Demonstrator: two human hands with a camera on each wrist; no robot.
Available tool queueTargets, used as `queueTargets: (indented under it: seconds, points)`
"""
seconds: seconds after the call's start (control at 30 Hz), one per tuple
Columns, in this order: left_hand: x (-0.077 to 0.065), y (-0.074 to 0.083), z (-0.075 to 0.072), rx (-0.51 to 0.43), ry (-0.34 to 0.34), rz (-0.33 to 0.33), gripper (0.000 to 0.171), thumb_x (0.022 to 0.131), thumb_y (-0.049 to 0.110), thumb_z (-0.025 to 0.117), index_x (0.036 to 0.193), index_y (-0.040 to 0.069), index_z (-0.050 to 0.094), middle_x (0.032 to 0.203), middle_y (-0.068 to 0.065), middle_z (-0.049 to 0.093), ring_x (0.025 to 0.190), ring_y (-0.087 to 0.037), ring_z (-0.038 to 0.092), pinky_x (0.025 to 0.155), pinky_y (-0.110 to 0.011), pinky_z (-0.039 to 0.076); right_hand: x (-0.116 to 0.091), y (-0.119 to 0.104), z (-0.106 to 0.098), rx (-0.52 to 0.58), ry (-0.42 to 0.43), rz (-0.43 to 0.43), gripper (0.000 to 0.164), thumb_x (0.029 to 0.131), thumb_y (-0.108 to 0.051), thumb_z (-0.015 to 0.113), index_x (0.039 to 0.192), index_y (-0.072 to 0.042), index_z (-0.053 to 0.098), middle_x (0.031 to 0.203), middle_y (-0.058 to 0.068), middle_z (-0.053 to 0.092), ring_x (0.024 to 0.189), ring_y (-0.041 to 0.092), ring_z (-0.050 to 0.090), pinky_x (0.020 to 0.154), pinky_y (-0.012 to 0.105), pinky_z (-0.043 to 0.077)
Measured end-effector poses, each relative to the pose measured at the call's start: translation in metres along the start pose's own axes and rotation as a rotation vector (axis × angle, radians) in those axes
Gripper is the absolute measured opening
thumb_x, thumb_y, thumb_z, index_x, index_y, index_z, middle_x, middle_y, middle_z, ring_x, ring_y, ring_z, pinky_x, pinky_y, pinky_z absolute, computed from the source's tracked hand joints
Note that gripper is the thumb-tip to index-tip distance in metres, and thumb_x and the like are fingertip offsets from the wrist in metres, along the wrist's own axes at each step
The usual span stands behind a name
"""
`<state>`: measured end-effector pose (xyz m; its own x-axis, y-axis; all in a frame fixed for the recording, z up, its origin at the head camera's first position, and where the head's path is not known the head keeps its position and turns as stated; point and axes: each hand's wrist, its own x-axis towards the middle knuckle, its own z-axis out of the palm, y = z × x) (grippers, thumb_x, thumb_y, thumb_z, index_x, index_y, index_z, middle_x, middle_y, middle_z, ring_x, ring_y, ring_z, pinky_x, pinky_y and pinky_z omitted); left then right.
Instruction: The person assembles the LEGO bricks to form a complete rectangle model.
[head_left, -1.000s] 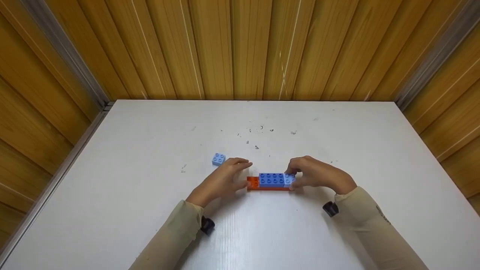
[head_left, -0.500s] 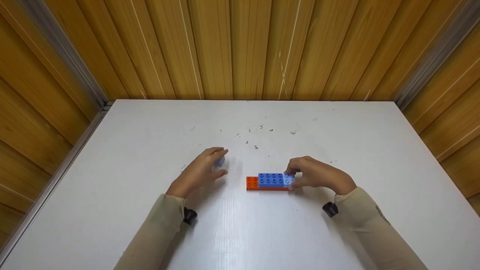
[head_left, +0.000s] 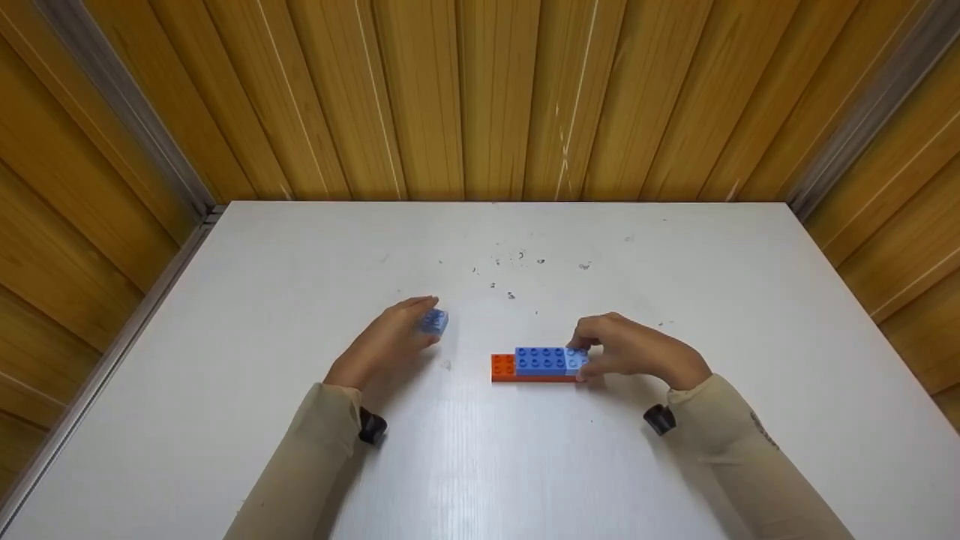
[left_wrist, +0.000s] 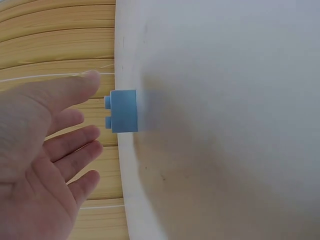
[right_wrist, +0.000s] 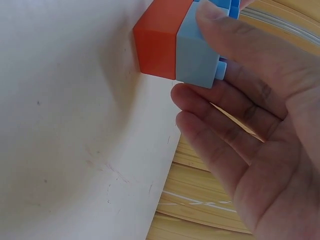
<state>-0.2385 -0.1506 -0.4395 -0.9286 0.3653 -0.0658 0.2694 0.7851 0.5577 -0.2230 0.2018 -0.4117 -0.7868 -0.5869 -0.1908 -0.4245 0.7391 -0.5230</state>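
Observation:
A loose light blue toy brick [head_left: 435, 322] sits on the white table left of the middle, studs up. My left hand [head_left: 381, 339] reaches over it from the left; in the left wrist view its thumb and fingers are spread, with a gap to the brick [left_wrist: 124, 111]. To the right lies a long red brick [head_left: 504, 365], its left-end studs bare. On top of it are a blue brick [head_left: 540, 361] and, at the right end, a second light blue brick [right_wrist: 196, 57]. My right hand [head_left: 637, 350] pinches that end brick between thumb and fingers.
The white table [head_left: 675, 270] carries small dark marks near its middle. Wood-patterned panels [head_left: 495, 97] rise behind it and at both sides, with grey metal posts [head_left: 847, 127] in the corners.
My left hand has moved left, away from the red brick's left end, to the loose light blue brick. The right hand and the stacked bricks have stayed in place.

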Motion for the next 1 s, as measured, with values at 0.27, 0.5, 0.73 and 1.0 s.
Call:
queueTargets:
  seconds: [0.27,0.5,0.73,1.0]
  points:
    - [0.0048,-0.0054,0.0032,-0.044,-0.028,-0.019,0.057,0.092,0.016,0.065,0.144,0.007,0.044,0.149,-0.013,0.042,0.140,-0.030,0.037,0.115,-0.045,0.030,-0.0010,0.0006,0.0009,0.018,0.010,-0.003,0.030,0.077,-0.020,0.080,0.102,-0.009,0.067,0.105,0.003,0.068,0.103,0.021,0.060,0.094,0.044,0.049]
    - [0.0082,-0.0061,0.0043,-0.027,-0.009,-0.026,0.052,0.090,0.012,0.067,0.138,0.004,0.050,0.141,-0.014,0.050,0.133,-0.030,0.046,0.110,-0.043,0.038,-0.0004,0.0009,0.0007,0.025,0.013,-0.006,0.030,0.077,-0.019,0.080,0.101,-0.009,0.067,0.105,0.003,0.069,0.103,0.022,0.061,0.094,0.045,0.049]
    - [0.0068,-0.0055,0.0055,-0.018,0.028,0.025,0.044,0.085,0.008,0.071,0.127,-0.001,0.060,0.126,-0.014,0.061,0.121,-0.029,0.057,0.104,-0.040,0.045,-0.0005,0.0034,0.0013,0.044,0.010,-0.029,0.030,0.076,-0.017,0.080,0.101,-0.007,0.067,0.104,0.004,0.069,0.103,0.023,0.062,0.093,0.045,0.049]
    - [0.0075,-0.0016,0.0087,-0.039,0.061,0.031,0.034,0.081,0.000,0.073,0.114,-0.003,0.068,0.116,-0.014,0.067,0.113,-0.027,0.062,0.100,-0.040,0.048,0.0000,0.0042,0.0013,0.029,0.009,-0.034,0.030,0.077,-0.018,0.080,0.101,-0.006,0.067,0.104,0.005,0.069,0.101,0.022,0.062,0.092,0.045,0.050]
